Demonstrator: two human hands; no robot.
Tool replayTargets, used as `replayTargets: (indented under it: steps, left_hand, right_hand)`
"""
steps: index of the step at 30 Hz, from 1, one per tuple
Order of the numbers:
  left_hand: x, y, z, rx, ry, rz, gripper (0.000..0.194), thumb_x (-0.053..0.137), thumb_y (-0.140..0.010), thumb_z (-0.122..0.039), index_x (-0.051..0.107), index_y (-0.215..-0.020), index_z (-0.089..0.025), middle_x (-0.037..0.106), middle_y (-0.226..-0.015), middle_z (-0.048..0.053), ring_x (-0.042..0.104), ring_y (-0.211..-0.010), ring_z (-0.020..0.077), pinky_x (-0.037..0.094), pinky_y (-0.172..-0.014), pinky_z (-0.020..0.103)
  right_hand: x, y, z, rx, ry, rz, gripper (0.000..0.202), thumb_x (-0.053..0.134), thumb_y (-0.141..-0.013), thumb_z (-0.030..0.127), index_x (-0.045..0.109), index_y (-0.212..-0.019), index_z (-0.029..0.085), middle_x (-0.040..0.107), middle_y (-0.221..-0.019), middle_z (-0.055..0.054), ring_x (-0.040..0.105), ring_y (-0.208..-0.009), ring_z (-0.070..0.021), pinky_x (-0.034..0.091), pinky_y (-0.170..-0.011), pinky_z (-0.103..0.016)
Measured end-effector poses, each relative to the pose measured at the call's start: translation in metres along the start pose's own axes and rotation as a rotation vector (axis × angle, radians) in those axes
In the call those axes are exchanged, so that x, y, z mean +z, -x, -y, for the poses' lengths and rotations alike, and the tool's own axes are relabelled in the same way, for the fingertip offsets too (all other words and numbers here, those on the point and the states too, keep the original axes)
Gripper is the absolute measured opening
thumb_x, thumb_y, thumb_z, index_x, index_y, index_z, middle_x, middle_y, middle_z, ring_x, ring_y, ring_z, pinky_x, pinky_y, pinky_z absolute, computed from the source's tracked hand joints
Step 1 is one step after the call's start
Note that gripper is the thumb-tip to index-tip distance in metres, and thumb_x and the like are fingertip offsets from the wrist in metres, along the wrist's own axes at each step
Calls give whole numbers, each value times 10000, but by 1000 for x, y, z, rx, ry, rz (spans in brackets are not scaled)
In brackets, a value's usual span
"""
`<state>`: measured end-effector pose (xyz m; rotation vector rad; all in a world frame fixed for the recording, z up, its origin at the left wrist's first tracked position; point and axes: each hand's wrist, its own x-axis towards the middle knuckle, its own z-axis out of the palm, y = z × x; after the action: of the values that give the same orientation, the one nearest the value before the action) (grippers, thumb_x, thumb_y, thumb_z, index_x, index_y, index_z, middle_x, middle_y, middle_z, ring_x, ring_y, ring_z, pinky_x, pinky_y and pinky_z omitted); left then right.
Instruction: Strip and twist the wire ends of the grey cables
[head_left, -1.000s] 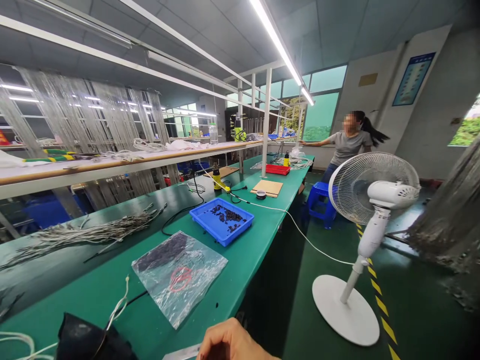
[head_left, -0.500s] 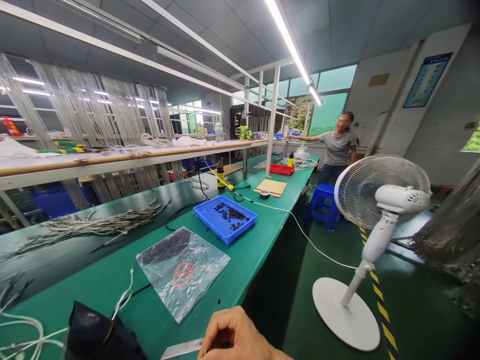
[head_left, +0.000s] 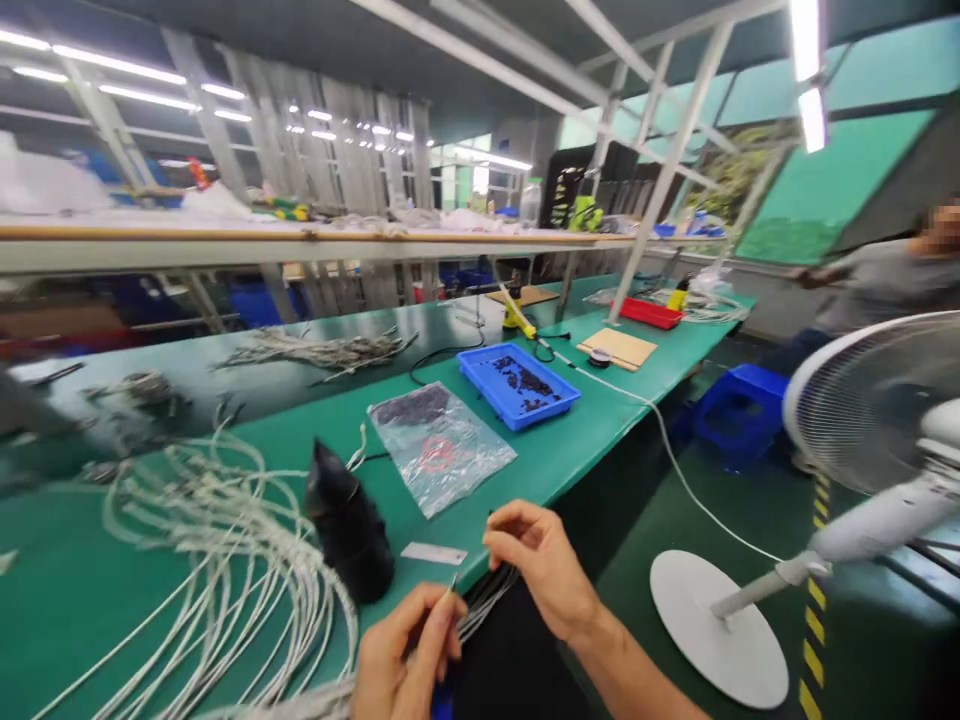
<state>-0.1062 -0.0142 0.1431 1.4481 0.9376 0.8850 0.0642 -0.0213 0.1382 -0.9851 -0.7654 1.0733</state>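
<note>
My left hand (head_left: 409, 645) is closed, pinching a thin cable (head_left: 453, 582) whose tip sticks up past the thumb. To its right my right hand (head_left: 551, 565) is curled with thumb and fingertips together; whatever is between them is too small to make out. More grey cables (head_left: 487, 605) lie below and between the hands, over dark clothing. A flat pale strip (head_left: 433, 553) with a small hole rests on the green table just beyond my hands. Left of it stands a black wrapped, cone-topped object (head_left: 349, 530).
A big bundle of white cables (head_left: 247, 560) spreads over the table's left. Farther back are a clear plastic bag (head_left: 457, 465) with dark pieces, a blue tray (head_left: 517, 412) of small black parts, and a yellow heat gun (head_left: 516, 315). A fan (head_left: 847, 550) and a person (head_left: 900, 265) are at right.
The view has swung left and down, bringing the white cables and my left hand into sight. My right hand, formerly at the pale strip, is now apart from it.
</note>
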Motion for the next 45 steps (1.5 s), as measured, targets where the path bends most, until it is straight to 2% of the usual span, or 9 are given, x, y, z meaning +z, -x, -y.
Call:
replayTargets:
  steps: [2, 4, 8, 11, 16, 21, 25, 34, 45]
  left_hand:
    - [0, 2, -8, -12, -12, 12, 356, 568, -886, -488, 671, -830, -152, 538, -563, -16, 448, -510, 113, 345, -504, 194]
    - [2, 4, -14, -30, -15, -15, 324, 535, -919, -437, 661, -882, -141, 483, -525, -38, 412, -495, 103, 314, -508, 197]
    - [7, 7, -15, -73, 28, -16, 330, 493, -940, -432, 623, -864, -138, 343, -466, -85, 295, -430, 81, 218, -461, 199]
    - [9, 7, -11, -54, 27, 8, 346, 460, -954, -441, 588, -826, -147, 334, -451, -91, 281, -414, 78, 211, -455, 202]
    - [9, 5, -3, -7, -33, 15, 341, 427, -978, -419, 536, -780, -163, 410, -457, -74, 353, -436, 85, 270, -492, 207]
    - [6, 5, 4, -32, -23, 33, 339, 414, -980, -433, 510, -779, -178, 309, -467, -97, 286, -420, 81, 202, -446, 215]
    - [3, 4, 4, -30, -41, 33, 350, 421, -976, -416, 501, -734, -175, 251, -503, -91, 248, -451, 82, 180, -450, 223]
    - [3, 3, 1, -6, -16, 7, 356, 421, -969, -389, 427, -677, -184, 291, -570, -68, 262, -495, 84, 189, -471, 229]
    - [2, 3, 3, -19, -47, 12, 365, 415, -972, -400, 431, -679, -184, 288, -569, -68, 265, -499, 87, 192, -473, 230]
  right_hand:
    - [2, 3, -4, 69, -67, 22, 280, 866, -656, 278, 714, -853, 150, 678, -727, 4, 588, -574, -88, 486, -600, -213]
    - [5, 7, -7, 130, -129, 52, 243, 866, -666, 273, 718, -815, 150, 702, -763, -14, 608, -590, -88, 503, -618, -213]
    - [10, 11, -13, 217, -225, 112, 180, 857, -689, 264, 731, -763, 160, 701, -778, -13, 607, -592, -82, 508, -613, -206]
    - [13, 11, -16, 252, -272, 117, 186, 875, -665, 263, 737, -750, 172, 673, -745, 12, 599, -588, -74, 501, -600, -191]
    - [16, 11, -19, 237, -224, 84, 213, 899, -626, 273, 751, -738, 169, 684, -743, 0, 604, -653, -86, 503, -653, -177]
    - [18, 11, -22, 229, -203, 102, 206, 897, -633, 279, 766, -764, 187, 703, -775, -7, 612, -692, -95, 508, -690, -178]
    - [19, 11, -22, 218, -187, 123, 202, 886, -653, 283, 767, -789, 191, 706, -787, -8, 618, -713, -98, 507, -709, -178]
    - [22, 11, -19, 225, -220, 159, 234, 862, -695, 266, 741, -884, 201, 702, -828, -8, 627, -780, -109, 509, -755, -194]
    - [22, 12, -21, 220, -204, 174, 223, 856, -704, 269, 731, -876, 200, 695, -827, -5, 614, -774, -108, 496, -754, -199]
